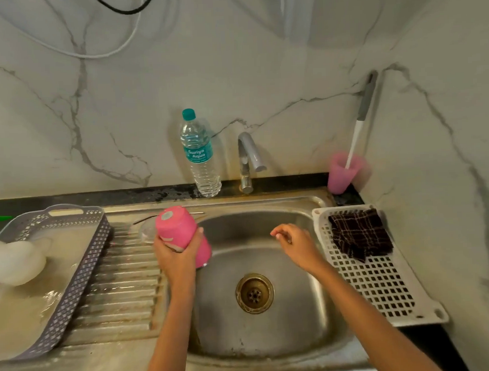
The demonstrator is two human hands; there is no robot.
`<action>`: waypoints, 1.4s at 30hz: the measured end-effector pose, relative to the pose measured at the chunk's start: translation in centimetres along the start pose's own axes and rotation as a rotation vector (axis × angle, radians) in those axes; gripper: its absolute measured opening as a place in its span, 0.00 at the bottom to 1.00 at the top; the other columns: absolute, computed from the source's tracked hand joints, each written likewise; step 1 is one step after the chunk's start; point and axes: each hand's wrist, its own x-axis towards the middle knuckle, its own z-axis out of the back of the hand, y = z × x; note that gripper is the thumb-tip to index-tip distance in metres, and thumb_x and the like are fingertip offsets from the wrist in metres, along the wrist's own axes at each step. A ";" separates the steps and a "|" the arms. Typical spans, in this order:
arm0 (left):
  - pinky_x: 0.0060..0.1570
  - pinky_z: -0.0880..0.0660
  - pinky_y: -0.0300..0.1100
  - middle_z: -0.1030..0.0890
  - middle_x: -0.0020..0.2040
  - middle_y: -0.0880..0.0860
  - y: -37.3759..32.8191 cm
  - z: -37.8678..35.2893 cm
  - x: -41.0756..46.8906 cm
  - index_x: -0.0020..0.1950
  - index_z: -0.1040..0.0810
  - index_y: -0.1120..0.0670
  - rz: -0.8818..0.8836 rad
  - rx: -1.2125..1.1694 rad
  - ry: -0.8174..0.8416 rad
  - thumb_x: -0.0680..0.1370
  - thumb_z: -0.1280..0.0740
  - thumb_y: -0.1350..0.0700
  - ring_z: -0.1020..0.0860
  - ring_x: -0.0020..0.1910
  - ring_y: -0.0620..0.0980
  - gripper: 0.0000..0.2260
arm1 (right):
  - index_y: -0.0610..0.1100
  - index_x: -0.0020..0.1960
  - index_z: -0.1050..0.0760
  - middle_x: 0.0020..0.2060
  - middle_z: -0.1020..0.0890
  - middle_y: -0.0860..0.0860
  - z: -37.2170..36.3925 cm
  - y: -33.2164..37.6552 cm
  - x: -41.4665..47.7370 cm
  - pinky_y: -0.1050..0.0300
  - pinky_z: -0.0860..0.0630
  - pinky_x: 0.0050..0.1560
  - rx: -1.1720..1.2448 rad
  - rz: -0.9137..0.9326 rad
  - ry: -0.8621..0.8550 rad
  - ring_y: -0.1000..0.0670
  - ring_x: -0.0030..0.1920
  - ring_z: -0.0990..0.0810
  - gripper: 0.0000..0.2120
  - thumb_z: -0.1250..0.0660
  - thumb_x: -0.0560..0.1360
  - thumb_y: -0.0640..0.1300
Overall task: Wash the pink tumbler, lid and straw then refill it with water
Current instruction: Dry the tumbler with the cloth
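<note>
Gripping the pink tumbler (181, 233) around its middle, the fingers (196, 238) of the left hand (175, 254) hold it upside down and tilted over the 9 o'clock edge of the sink (299, 323). The right hand (295, 244) hovers over the basin at 2 o'clock from the drain (254, 293), its fingers loosely curled and holding nothing. A clear lid (148, 231) and a thin metal straw (144, 219) lie on the ribbed surface (121, 289) just behind the tumbler. A water bottle (199, 156) stands at 12 o'clock, beside the tap (249, 157).
</note>
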 end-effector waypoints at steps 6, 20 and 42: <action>0.50 0.20 0.52 0.22 0.58 0.49 -0.7 -5.6 -4.8 0.65 0.33 0.42 0.099 -0.020 0.336 0.65 0.19 0.48 0.20 0.54 0.50 0.34 | 0.42 0.53 0.22 0.51 0.22 0.48 4.7 -3.0 -1.1 0.60 0.30 0.56 -0.236 0.026 -0.318 0.49 0.54 0.24 0.07 0.34 0.76 0.36; 0.54 0.21 0.61 0.18 0.58 0.58 -1.6 -8.8 -8.0 0.64 0.28 0.46 0.451 -0.255 0.619 0.68 0.24 0.42 0.18 0.55 0.59 0.28 | 0.46 0.68 0.31 0.62 0.26 0.45 7.2 -8.3 -2.0 0.45 0.29 0.59 -0.663 -0.384 -0.272 0.42 0.62 0.29 0.22 0.34 0.76 0.51; 0.39 0.19 0.42 0.14 0.49 0.51 -2.1 -7.5 -10.5 0.64 0.22 0.51 0.613 -0.372 0.648 0.82 0.48 0.39 0.15 0.48 0.47 0.23 | 0.57 0.72 0.33 0.77 0.44 0.56 0.4 5.2 -6.0 0.48 0.50 0.76 0.021 0.244 -0.036 0.51 0.78 0.54 0.26 0.37 0.75 0.58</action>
